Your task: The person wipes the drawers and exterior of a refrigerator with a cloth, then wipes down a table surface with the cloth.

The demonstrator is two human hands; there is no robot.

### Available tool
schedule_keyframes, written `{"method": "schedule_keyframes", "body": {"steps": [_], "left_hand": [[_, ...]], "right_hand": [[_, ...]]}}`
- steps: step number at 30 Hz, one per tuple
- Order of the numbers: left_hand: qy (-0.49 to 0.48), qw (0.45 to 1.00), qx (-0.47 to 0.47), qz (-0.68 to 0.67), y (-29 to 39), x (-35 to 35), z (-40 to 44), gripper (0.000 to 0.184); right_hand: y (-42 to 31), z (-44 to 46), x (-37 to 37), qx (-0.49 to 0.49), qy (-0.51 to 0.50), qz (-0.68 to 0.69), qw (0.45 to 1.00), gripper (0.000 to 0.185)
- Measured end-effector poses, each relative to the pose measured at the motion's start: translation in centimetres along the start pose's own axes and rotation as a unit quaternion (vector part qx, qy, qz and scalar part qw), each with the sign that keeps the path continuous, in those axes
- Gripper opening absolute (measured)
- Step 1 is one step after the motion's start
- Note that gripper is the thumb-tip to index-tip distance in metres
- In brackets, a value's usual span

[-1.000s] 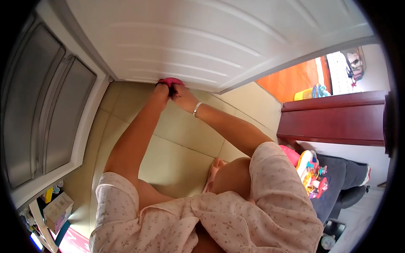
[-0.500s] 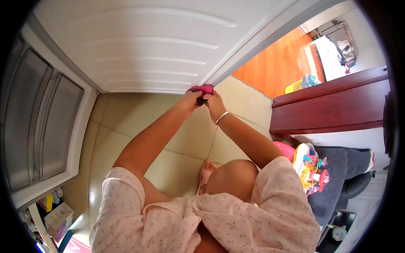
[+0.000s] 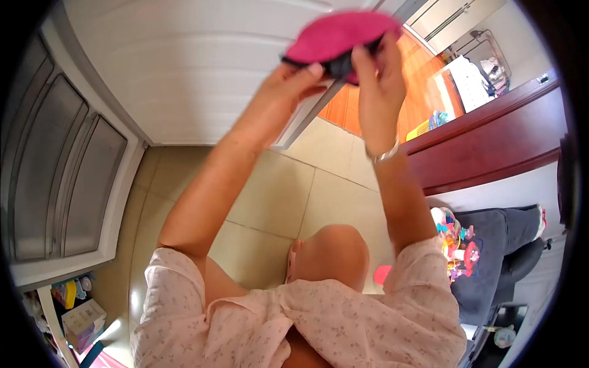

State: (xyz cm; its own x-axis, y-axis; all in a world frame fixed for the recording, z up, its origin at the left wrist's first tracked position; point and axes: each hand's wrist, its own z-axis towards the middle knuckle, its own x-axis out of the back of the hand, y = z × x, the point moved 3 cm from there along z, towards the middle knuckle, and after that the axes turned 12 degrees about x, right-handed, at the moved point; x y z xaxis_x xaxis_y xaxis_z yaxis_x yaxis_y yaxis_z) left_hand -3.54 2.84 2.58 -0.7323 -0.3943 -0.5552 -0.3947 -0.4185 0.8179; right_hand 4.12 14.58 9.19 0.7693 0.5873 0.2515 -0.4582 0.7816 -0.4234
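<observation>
A bright pink cloth (image 3: pixel 343 35) with a black edge is stretched between my two hands, in front of the upper part of a white ribbed door panel (image 3: pixel 184 80). My left hand (image 3: pixel 287 92) grips its left end by the dark edge, thumb on top. At the other end, my right hand (image 3: pixel 381 86), with a bracelet at the wrist, pinches the cloth between thumb and fingers. Motion blurs the cloth, so its exact kind is unclear. The open door belongs to a fridge or freezer with grey translucent drawers (image 3: pixel 92 184) on the left.
A dark red wooden panel (image 3: pixel 491 135) stands on the right, near a grey seat (image 3: pixel 481 276) with a colourful toy (image 3: pixel 457 248). Shelves with a small box (image 3: pixel 83 322) are at lower left. Beyond the door lies an orange wooden floor (image 3: pixel 420 92). Pale tiles (image 3: pixel 264 196) lie below me.
Both hands have risen from the door's bottom edge and moved apart, bringing the pink cloth up and right. The cloth, bunched before, is now spread wider. The door has shifted slightly.
</observation>
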Motion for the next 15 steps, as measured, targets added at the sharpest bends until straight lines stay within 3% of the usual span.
{"method": "schedule_keyframes", "body": {"steps": [2,4,7,10,15], "left_hand": [[-0.011,0.998,-0.054,0.033,3.0,0.1,-0.8,0.046],[0.018,0.998,-0.053,0.023,3.8,0.4,-1.3,0.048],[0.026,0.999,0.033,0.01,0.6,1.8,-0.7,0.061],[0.027,0.987,0.134,-0.081,-4.5,2.1,-0.6,0.058],[0.103,0.934,0.289,-0.181,-14.4,6.6,-1.7,0.04]], "right_hand": [[-0.7,3.7,-0.9,0.053,0.023,0.074,0.996,0.045],[-1.3,4.0,-1.5,0.023,0.027,-0.048,0.998,0.067],[0.6,1.2,-2.5,0.072,0.05,-0.078,0.993,0.054],[4.5,-5.8,-3.3,-0.067,-0.01,0.019,0.998,0.055],[10.1,-17.7,-5.9,-0.243,-0.106,0.036,0.964,0.052]]}}
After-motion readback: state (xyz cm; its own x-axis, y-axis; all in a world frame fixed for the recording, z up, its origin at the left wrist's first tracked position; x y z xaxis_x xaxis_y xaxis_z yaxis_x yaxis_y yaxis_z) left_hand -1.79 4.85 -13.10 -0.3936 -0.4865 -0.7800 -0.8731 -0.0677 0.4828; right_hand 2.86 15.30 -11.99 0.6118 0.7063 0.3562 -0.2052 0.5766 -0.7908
